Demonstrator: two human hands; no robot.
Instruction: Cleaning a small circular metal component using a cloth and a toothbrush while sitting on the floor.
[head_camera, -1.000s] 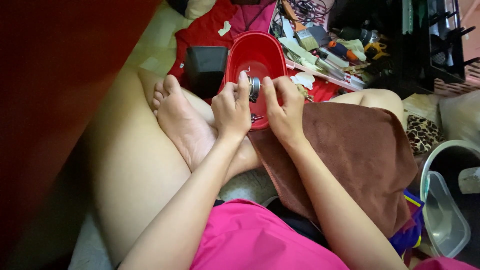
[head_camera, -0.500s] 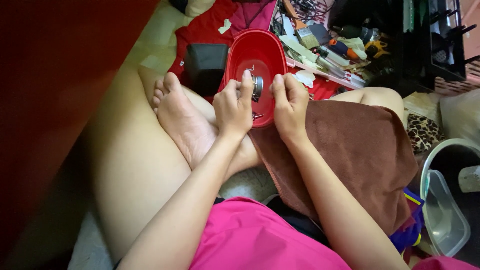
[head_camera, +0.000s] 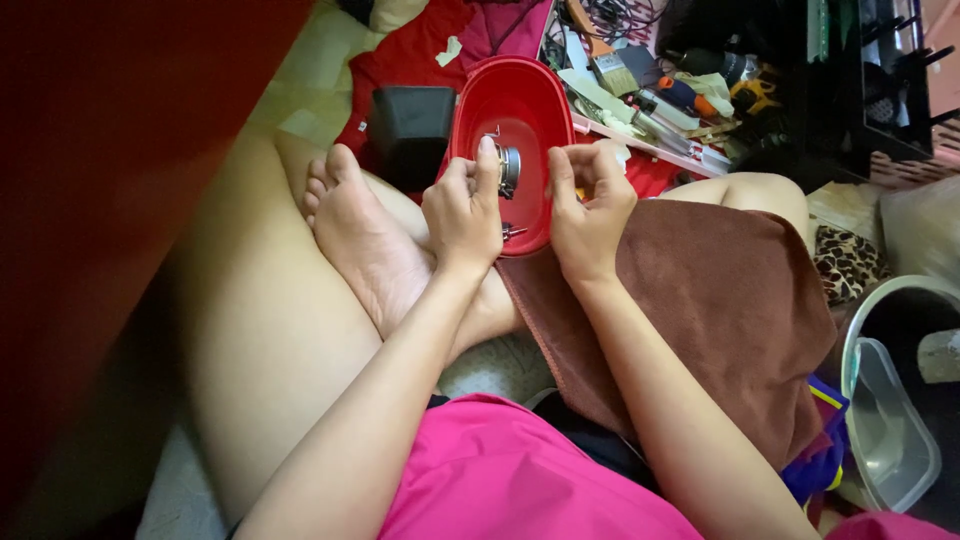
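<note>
Nearest the camera we note a bright pink garment (head_camera: 520, 480) across the lap, then both bare forearms reaching forward over a folded leg. A brown terry towel (head_camera: 720, 310) is draped over the right thigh, probably to catch loose parts. The left hand (head_camera: 462, 212) pinches a small round grey metal part (head_camera: 509, 170) between thumb and forefinger, the remaining fingers curled together. The right hand (head_camera: 588, 205) sits just beside it, fingers bent inward with the tips drawn together; we cannot tell whether they grip anything. Both hands hover over a red oval plastic tub (head_camera: 520, 100), probably so that anything dropped lands inside; a small metal piece (head_camera: 512, 232) lies at its near end. The part's details are too small to read. Beyond, a black box (head_camera: 410, 125) and cluttered tools (head_camera: 680, 105) blur together.
</note>
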